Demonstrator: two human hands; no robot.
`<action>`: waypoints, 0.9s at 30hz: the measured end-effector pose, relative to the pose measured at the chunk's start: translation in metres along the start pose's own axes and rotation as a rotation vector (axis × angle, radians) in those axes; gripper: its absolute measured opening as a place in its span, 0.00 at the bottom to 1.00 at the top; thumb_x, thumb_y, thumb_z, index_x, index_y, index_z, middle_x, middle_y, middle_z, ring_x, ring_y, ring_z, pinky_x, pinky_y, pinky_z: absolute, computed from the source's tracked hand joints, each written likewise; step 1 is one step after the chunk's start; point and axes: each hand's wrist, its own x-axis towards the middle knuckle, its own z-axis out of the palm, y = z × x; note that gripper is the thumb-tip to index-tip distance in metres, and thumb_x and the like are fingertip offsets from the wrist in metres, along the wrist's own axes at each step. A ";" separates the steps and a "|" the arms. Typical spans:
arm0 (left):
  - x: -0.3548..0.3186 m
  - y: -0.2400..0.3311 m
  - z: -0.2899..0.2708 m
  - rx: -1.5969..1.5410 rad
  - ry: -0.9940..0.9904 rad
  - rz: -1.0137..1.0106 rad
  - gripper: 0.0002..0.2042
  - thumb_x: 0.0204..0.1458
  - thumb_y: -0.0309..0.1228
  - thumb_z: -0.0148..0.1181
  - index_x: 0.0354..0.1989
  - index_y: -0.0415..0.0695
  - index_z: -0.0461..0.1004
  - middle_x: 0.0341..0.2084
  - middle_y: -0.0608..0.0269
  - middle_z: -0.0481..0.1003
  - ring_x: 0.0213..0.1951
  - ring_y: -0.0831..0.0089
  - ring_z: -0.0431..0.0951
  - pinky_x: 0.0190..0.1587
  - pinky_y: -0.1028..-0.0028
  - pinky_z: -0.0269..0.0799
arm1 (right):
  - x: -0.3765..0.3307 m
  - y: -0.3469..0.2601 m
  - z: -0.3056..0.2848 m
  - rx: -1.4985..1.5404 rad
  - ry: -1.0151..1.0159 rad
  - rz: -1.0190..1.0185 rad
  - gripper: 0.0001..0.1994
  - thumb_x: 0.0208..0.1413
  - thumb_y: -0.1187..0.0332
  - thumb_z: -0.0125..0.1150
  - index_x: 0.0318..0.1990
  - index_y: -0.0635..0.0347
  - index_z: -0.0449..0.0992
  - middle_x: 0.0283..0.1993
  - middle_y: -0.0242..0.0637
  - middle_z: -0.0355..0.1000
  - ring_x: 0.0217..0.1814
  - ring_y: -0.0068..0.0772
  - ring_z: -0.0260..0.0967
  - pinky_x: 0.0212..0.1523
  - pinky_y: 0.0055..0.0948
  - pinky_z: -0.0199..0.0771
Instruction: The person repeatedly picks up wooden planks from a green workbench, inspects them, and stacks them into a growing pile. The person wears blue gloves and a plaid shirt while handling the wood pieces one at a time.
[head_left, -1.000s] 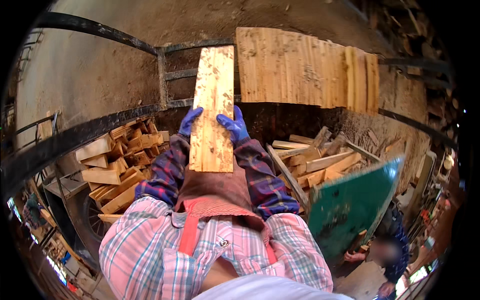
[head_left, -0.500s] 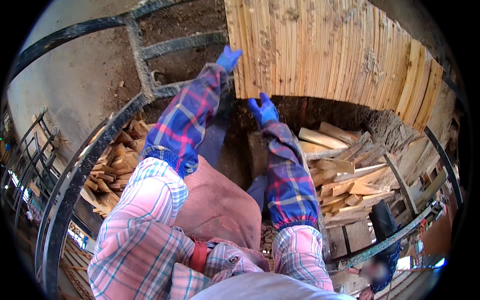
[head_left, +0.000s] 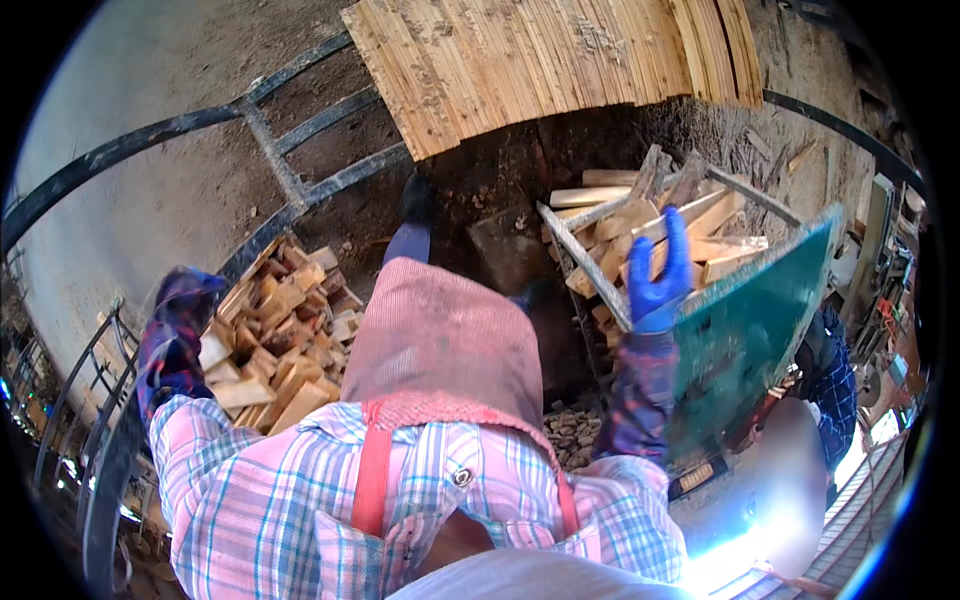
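My right hand (head_left: 660,275), in a blue glove, is raised with its fingers apart and nothing in it. It is in front of a metal-framed bin of split wood pieces (head_left: 715,225), next to a green panel (head_left: 745,330). On the left my arm in a dark plaid sleeve (head_left: 175,335) reaches out beside a pile of short wood offcuts (head_left: 285,340). That hand's fingers are hidden, so its grip does not show. A row of upright-edged wooden boards (head_left: 540,60) lies ahead, apart from both hands.
A black metal rail (head_left: 150,152) curves round on the left, joined to a ladder-like frame (head_left: 275,150). Another person in a dark checked sleeve (head_left: 832,385) is close at the right. Wood chips (head_left: 572,437) lie low by my apron (head_left: 440,335).
Both hands have drawn back from the boards, the left out to the left and the right toward the right-hand wood. The view has turned, showing the green panel and the person nearer.
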 end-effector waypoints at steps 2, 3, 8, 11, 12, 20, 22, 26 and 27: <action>-0.031 -0.033 0.008 0.097 0.166 -0.049 0.30 0.36 0.52 0.66 0.42 0.40 0.75 0.41 0.46 0.75 0.47 0.54 0.74 0.51 0.63 0.67 | 0.003 0.027 -0.061 -0.374 -0.139 -0.059 0.20 0.52 0.61 0.56 0.49 0.66 0.70 0.49 0.50 0.69 0.54 0.45 0.66 0.58 0.39 0.60; -0.044 -0.037 0.005 0.121 0.235 -0.056 0.29 0.36 0.51 0.66 0.41 0.41 0.75 0.40 0.46 0.75 0.46 0.54 0.74 0.50 0.63 0.68 | -0.003 0.049 -0.080 -0.542 -0.234 -0.104 0.19 0.53 0.58 0.55 0.46 0.64 0.73 0.46 0.49 0.71 0.52 0.45 0.67 0.58 0.41 0.59; -0.106 -0.037 0.031 0.116 0.359 -0.088 0.26 0.34 0.49 0.67 0.39 0.41 0.77 0.38 0.47 0.76 0.44 0.54 0.75 0.48 0.62 0.69 | -0.019 0.047 -0.084 -0.748 -0.392 -0.358 0.18 0.55 0.54 0.49 0.23 0.55 0.78 0.23 0.38 0.73 0.32 0.42 0.69 0.54 0.43 0.59; -0.155 -0.020 0.075 0.106 0.376 -0.099 0.21 0.34 0.44 0.66 0.36 0.42 0.78 0.36 0.48 0.76 0.42 0.54 0.76 0.45 0.62 0.71 | -0.015 0.067 -0.077 -0.558 -0.309 -0.499 0.21 0.56 0.55 0.47 0.17 0.58 0.73 0.20 0.40 0.69 0.27 0.44 0.67 0.50 0.42 0.61; -0.162 -0.011 0.079 0.121 0.400 -0.081 0.19 0.35 0.41 0.65 0.35 0.43 0.78 0.35 0.48 0.76 0.40 0.54 0.77 0.44 0.62 0.72 | -0.020 0.072 -0.073 -0.514 -0.258 -0.505 0.23 0.57 0.55 0.46 0.14 0.58 0.71 0.18 0.41 0.69 0.25 0.44 0.66 0.50 0.42 0.61; -0.191 0.012 0.102 0.038 0.247 -0.052 0.17 0.36 0.36 0.63 0.34 0.40 0.78 0.34 0.45 0.76 0.40 0.52 0.76 0.41 0.62 0.72 | -0.019 0.079 -0.066 -0.563 -0.212 -0.481 0.25 0.56 0.51 0.45 0.17 0.59 0.75 0.19 0.44 0.71 0.26 0.47 0.68 0.51 0.42 0.62; -0.190 0.009 0.101 0.032 0.244 0.000 0.16 0.36 0.36 0.62 0.34 0.40 0.78 0.34 0.44 0.76 0.39 0.52 0.77 0.41 0.62 0.72 | -0.016 0.081 -0.064 -0.625 -0.226 -0.451 0.25 0.56 0.50 0.44 0.18 0.59 0.76 0.19 0.44 0.71 0.26 0.47 0.68 0.50 0.43 0.62; -0.177 0.010 0.104 -0.049 0.292 0.105 0.14 0.37 0.35 0.61 0.32 0.39 0.78 0.32 0.42 0.75 0.38 0.51 0.77 0.40 0.61 0.72 | -0.020 0.098 -0.068 -0.662 -0.169 -0.438 0.26 0.56 0.49 0.43 0.19 0.58 0.77 0.20 0.45 0.71 0.28 0.48 0.69 0.50 0.42 0.63; -0.172 0.007 0.107 -0.029 0.354 0.139 0.15 0.38 0.35 0.60 0.32 0.37 0.77 0.32 0.42 0.75 0.37 0.51 0.77 0.40 0.60 0.72 | -0.018 0.097 -0.065 -0.663 -0.151 -0.441 0.26 0.56 0.48 0.43 0.20 0.58 0.77 0.20 0.45 0.71 0.28 0.48 0.69 0.50 0.42 0.63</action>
